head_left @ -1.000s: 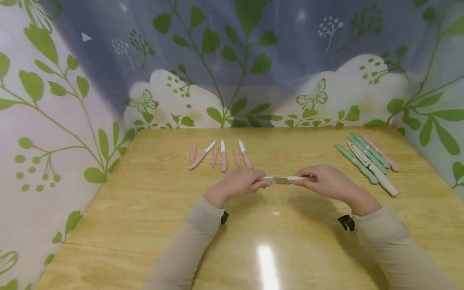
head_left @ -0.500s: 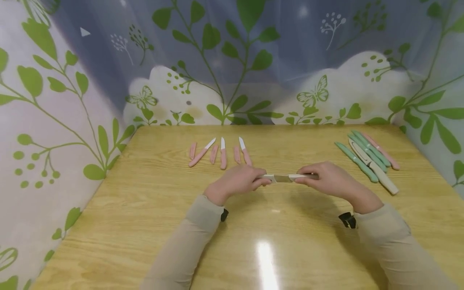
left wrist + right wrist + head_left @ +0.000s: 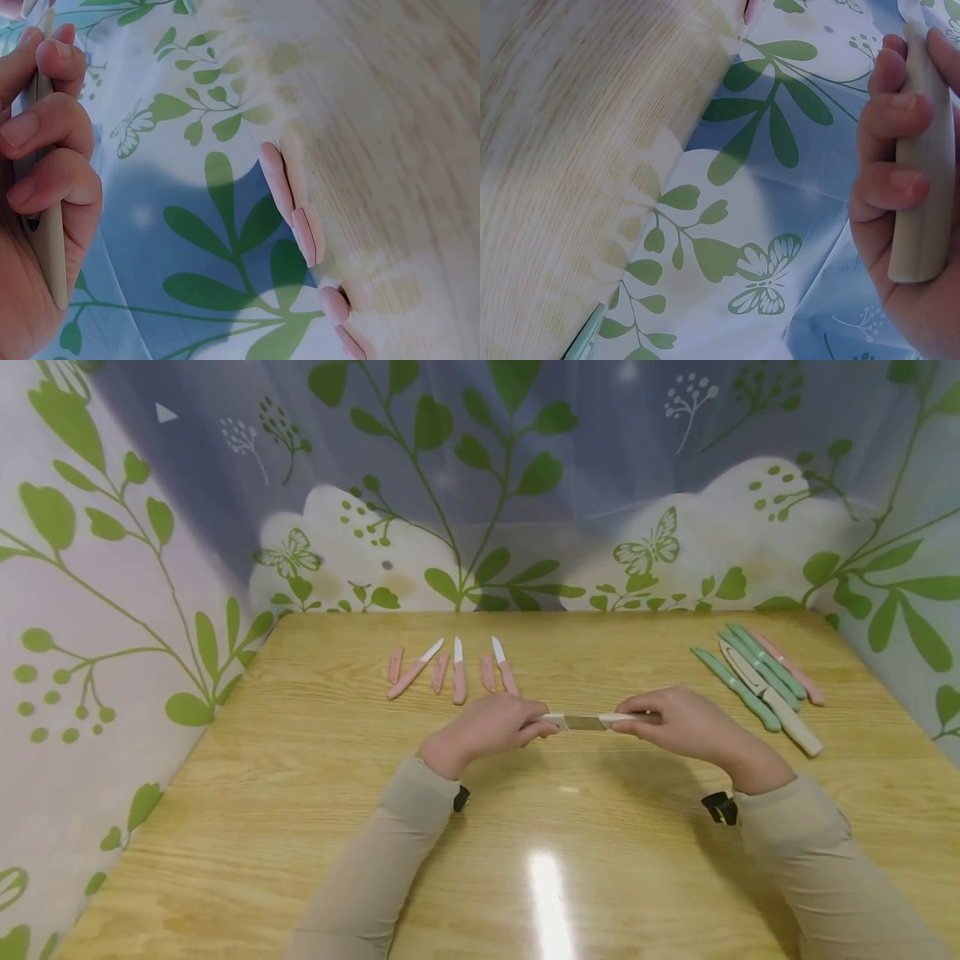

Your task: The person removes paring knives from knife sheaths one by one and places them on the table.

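In the head view, both hands hold one cream-handled knife level above the middle of the table. My right hand [image 3: 671,722] grips its handle [image 3: 924,187], fingers curled round it in the right wrist view. My left hand [image 3: 487,731] curls round the cream sheath [image 3: 49,255] at the other end. A short stretch of bare blade [image 3: 583,723] shows between the two hands. The rest of the blade is hidden, apparently inside the sheath.
On the wooden table [image 3: 300,827], three pink knives [image 3: 459,681] lie unsheathed beside three pink sheaths [image 3: 440,673], behind my left hand. To the right lie several green knives [image 3: 738,689], a cream knife [image 3: 791,722] and a pink one [image 3: 787,668]. Patterned cloth [image 3: 525,552] borders the table.
The bare stretch of blade between my hands has grown slightly longer, with the hands a little further apart. The whole head view has shifted slightly upward. The knives on the table have not moved.
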`<state>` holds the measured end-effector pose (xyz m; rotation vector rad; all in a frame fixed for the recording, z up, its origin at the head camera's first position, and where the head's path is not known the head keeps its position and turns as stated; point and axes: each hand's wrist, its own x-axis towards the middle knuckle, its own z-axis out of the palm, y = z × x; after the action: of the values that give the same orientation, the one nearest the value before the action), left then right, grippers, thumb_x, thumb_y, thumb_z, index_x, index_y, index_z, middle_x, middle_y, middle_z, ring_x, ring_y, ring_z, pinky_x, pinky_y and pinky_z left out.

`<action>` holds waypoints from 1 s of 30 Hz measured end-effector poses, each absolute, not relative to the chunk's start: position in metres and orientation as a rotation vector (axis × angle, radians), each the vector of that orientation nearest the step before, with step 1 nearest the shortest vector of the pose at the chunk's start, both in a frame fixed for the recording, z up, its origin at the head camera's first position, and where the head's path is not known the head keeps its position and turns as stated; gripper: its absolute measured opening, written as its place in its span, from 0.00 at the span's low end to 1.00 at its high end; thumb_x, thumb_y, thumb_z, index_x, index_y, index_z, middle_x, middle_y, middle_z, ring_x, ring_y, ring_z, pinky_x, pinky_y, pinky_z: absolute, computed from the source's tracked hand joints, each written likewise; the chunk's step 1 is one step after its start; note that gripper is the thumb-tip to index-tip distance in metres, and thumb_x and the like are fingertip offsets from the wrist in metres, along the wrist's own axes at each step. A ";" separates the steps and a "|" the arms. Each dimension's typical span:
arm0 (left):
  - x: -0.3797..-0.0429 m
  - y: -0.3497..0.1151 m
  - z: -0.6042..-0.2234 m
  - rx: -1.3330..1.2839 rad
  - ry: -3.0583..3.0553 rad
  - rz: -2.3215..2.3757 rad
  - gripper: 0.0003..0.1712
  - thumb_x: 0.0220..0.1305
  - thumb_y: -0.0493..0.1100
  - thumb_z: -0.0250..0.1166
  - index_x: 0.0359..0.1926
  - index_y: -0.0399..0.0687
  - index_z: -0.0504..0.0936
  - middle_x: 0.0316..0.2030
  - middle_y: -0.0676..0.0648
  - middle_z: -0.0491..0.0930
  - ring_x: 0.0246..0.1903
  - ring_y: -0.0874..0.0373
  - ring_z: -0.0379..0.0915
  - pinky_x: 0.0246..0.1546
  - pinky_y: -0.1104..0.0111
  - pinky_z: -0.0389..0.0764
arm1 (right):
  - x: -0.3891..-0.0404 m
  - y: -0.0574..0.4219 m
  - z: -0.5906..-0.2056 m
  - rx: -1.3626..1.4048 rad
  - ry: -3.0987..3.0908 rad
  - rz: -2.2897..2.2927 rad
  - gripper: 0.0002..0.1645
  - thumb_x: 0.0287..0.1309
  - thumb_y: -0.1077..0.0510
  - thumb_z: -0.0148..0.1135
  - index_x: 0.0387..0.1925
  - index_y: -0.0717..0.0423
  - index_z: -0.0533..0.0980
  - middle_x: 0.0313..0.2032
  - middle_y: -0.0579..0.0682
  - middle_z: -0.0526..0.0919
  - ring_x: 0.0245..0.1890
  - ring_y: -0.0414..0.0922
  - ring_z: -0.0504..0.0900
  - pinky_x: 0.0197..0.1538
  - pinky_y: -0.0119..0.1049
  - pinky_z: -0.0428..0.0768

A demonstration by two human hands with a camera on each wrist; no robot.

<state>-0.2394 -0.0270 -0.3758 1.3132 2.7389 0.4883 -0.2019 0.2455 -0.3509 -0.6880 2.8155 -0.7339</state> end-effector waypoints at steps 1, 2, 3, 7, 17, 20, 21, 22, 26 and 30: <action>-0.239 -0.027 -0.376 1.314 2.737 0.488 0.18 0.74 0.53 0.52 0.26 0.53 0.70 0.17 0.57 0.66 0.14 0.68 0.57 0.19 0.77 0.61 | -0.202 0.246 -0.351 -0.683 2.815 -0.733 0.20 0.66 0.41 0.57 0.46 0.49 0.82 0.29 0.45 0.82 0.21 0.40 0.68 0.28 0.35 0.68; -0.239 -0.027 -0.376 1.314 2.736 0.489 0.18 0.74 0.53 0.52 0.26 0.53 0.70 0.17 0.57 0.67 0.14 0.68 0.57 0.19 0.77 0.61 | -0.202 0.246 -0.352 -0.684 2.814 -0.734 0.20 0.66 0.42 0.57 0.47 0.50 0.82 0.29 0.46 0.82 0.21 0.40 0.68 0.28 0.36 0.68; -0.239 -0.027 -0.376 1.316 2.735 0.493 0.18 0.74 0.53 0.52 0.26 0.52 0.70 0.17 0.57 0.67 0.14 0.68 0.57 0.19 0.77 0.61 | -0.202 0.247 -0.352 -0.680 2.814 -0.733 0.20 0.66 0.42 0.57 0.47 0.50 0.82 0.30 0.46 0.82 0.21 0.40 0.68 0.28 0.36 0.68; -0.240 -0.027 -0.377 1.323 2.734 0.506 0.18 0.74 0.52 0.52 0.26 0.52 0.70 0.18 0.56 0.69 0.14 0.68 0.58 0.19 0.77 0.61 | -0.203 0.249 -0.353 -0.665 2.823 -0.725 0.19 0.66 0.42 0.58 0.46 0.50 0.82 0.32 0.47 0.84 0.23 0.40 0.71 0.29 0.36 0.70; -0.241 -0.028 -0.375 1.304 2.716 0.516 0.17 0.74 0.52 0.51 0.27 0.52 0.71 0.19 0.55 0.71 0.14 0.67 0.58 0.18 0.77 0.61 | -0.203 0.251 -0.350 -0.655 2.824 -0.730 0.22 0.66 0.41 0.57 0.48 0.52 0.82 0.36 0.48 0.85 0.25 0.39 0.73 0.31 0.36 0.71; -0.241 -0.028 -0.374 1.287 2.715 0.522 0.17 0.74 0.52 0.51 0.27 0.51 0.71 0.19 0.55 0.71 0.14 0.67 0.58 0.18 0.77 0.61 | -0.204 0.252 -0.350 -0.650 2.825 -0.730 0.21 0.66 0.42 0.57 0.47 0.52 0.82 0.34 0.49 0.85 0.24 0.40 0.72 0.31 0.37 0.70; -0.241 -0.028 -0.374 1.284 2.715 0.520 0.18 0.74 0.52 0.51 0.27 0.52 0.70 0.19 0.55 0.71 0.14 0.68 0.58 0.18 0.77 0.61 | -0.204 0.252 -0.350 -0.647 2.827 -0.727 0.21 0.66 0.42 0.58 0.47 0.51 0.82 0.34 0.48 0.85 0.25 0.41 0.72 0.31 0.37 0.70; -0.241 -0.028 -0.374 1.280 2.714 0.521 0.18 0.74 0.52 0.51 0.27 0.52 0.70 0.19 0.55 0.71 0.14 0.68 0.58 0.18 0.76 0.61 | -0.204 0.252 -0.350 -0.644 2.827 -0.725 0.20 0.65 0.42 0.58 0.47 0.51 0.82 0.34 0.48 0.85 0.24 0.41 0.72 0.31 0.37 0.70; -0.241 -0.029 -0.374 1.270 2.707 0.526 0.18 0.74 0.52 0.51 0.27 0.52 0.70 0.19 0.55 0.71 0.14 0.67 0.58 0.18 0.76 0.61 | -0.205 0.253 -0.351 -0.635 2.824 -0.726 0.20 0.65 0.42 0.58 0.46 0.51 0.82 0.34 0.49 0.85 0.24 0.42 0.71 0.31 0.37 0.70; -0.241 -0.029 -0.375 1.262 2.702 0.536 0.18 0.74 0.52 0.51 0.27 0.52 0.70 0.19 0.55 0.71 0.14 0.67 0.58 0.18 0.76 0.61 | -0.205 0.254 -0.351 -0.634 2.817 -0.729 0.19 0.65 0.42 0.58 0.46 0.51 0.83 0.32 0.49 0.84 0.23 0.42 0.70 0.31 0.37 0.69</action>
<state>-0.2413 -0.0288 -0.3748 1.2620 2.7016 0.5356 -0.2047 0.2541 -0.3510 -0.6342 2.8175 -0.7293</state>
